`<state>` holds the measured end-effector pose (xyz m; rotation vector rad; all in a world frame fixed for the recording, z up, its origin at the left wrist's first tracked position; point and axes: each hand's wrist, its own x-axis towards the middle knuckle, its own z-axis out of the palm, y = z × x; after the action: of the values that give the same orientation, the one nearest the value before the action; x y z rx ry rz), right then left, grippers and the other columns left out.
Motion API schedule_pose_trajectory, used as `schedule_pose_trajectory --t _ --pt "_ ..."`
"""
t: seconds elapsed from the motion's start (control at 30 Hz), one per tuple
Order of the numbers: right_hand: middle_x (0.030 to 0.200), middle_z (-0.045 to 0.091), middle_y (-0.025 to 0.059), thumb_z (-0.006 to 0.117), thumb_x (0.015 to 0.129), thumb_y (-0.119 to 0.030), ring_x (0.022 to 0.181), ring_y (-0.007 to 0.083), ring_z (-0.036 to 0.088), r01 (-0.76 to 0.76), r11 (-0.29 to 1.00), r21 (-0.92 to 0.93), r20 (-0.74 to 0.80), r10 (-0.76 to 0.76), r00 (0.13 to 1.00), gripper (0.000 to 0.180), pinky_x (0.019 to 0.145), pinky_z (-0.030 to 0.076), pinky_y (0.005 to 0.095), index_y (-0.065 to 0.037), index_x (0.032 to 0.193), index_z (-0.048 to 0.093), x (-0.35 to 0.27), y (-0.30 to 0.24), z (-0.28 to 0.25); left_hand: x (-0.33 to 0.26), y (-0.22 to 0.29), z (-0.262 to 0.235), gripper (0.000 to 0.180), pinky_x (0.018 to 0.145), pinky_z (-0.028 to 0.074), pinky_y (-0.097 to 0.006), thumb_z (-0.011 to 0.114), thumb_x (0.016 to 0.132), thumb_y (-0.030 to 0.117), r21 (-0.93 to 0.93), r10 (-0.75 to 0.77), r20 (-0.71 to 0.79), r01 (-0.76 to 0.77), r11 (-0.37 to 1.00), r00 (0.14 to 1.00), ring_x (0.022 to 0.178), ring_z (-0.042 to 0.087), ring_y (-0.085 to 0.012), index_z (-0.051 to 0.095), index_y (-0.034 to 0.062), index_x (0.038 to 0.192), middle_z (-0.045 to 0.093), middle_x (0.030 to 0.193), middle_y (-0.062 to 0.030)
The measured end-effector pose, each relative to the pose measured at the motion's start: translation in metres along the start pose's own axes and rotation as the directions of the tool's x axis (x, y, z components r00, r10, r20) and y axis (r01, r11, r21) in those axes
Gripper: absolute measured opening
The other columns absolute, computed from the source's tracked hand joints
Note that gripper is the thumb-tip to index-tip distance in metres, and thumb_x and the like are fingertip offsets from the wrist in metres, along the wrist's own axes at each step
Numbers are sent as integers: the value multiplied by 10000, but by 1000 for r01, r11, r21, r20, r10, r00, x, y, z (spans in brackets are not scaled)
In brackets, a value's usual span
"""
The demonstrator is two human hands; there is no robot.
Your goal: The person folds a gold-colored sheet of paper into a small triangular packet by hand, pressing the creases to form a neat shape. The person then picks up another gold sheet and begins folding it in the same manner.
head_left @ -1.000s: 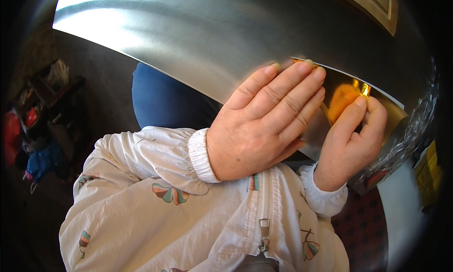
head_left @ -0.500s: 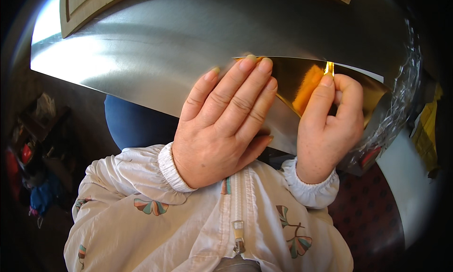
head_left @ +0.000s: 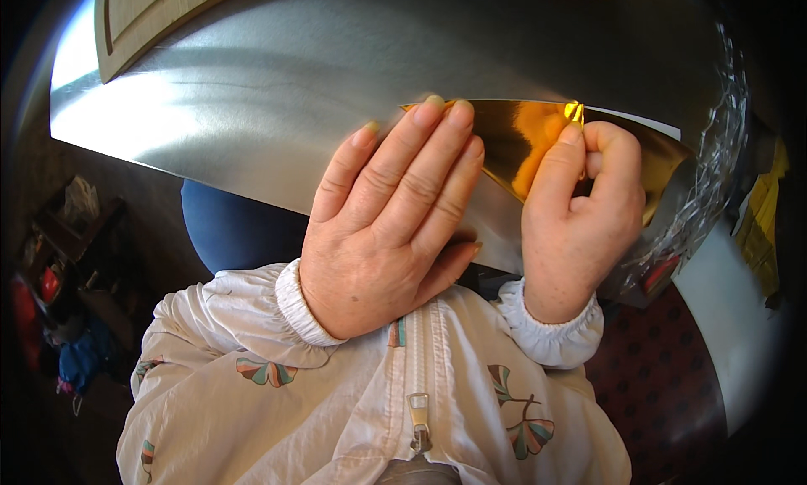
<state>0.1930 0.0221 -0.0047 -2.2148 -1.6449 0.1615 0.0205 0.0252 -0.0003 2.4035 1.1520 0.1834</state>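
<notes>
A shiny gold foil sheet (head_left: pixel 521 132) lies on a brushed metal table (head_left: pixel 277 90) close to my body. My left hand (head_left: pixel 391 220) lies flat with its fingers spread, pressing down the sheet's left part near the table's front edge. My right hand (head_left: pixel 580 216) is curled, pinching a small folded-up corner of the gold sheet between thumb and forefinger at the sheet's upper edge. The sheet's lower part is hidden under both hands.
A wooden board (head_left: pixel 139 18) lies at the table's far left. Crinkled clear plastic wrap (head_left: pixel 714 166) hangs over the table's right end. A blue seat (head_left: pixel 235 229) shows under the table edge. Cluttered items (head_left: pixel 59 292) sit on the floor at left.
Both hands and the gold sheet have shifted left in view as the head turned. The right hand's fingers have closed further on the sheet's raised corner.
</notes>
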Motion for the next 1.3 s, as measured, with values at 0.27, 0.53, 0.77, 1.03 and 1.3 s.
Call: schedule_pose_trajectory --t 0.27,0.53,0.77,1.03,1.3 --pt "713 629 54 612 898 -132 639 276 604 -16 1000 2 13 16 1000 79 721 437 402 -81 896 553 0 1 3 11 2 5 679 1206 91 -488 579 848 526 -6 67 52 -66 998 996 1445 350 -256 507 191 1433 401 1547 -77" --pt "720 637 64 600 903 -144 657 278 619 -13 1000 13 9 13 1000 84 735 440 406 -75 895 553 0 1 3 11 1 8 746 1191 65 -545 371 912 699 113 88 54 -94 989 995 1450 330 -266 492 194 1447 387 1553 -67" --pt "723 642 69 602 907 -147 668 276 628 -45 998 32 17 44 999 84 763 451 400 -72 900 564 -2 0 0 11 0 9 743 1189 89 -542 392 879 731 114 100 27 -102 988 995 1447 335 -275 513 253 1434 391 1551 -72" --pt "737 650 65 608 914 -161 683 270 637 -46 999 14 -1 46 999 91 791 458 396 -78 911 570 -3 -1 1 11 1 10 751 1189 97 -537 420 863 739 113 91 13 -92 989 996 1443 342 -273 520 258 1430 398 1546 -73" --pt "739 650 58 610 919 -173 689 262 639 -23 1000 -9 -22 23 999 96 800 451 391 -88 917 566 -3 2 3 11 2 11 739 1187 103 -537 416 871 731 119 93 11 -94 988 996 1445 339 -273 521 259 1430 396 1548 -73"
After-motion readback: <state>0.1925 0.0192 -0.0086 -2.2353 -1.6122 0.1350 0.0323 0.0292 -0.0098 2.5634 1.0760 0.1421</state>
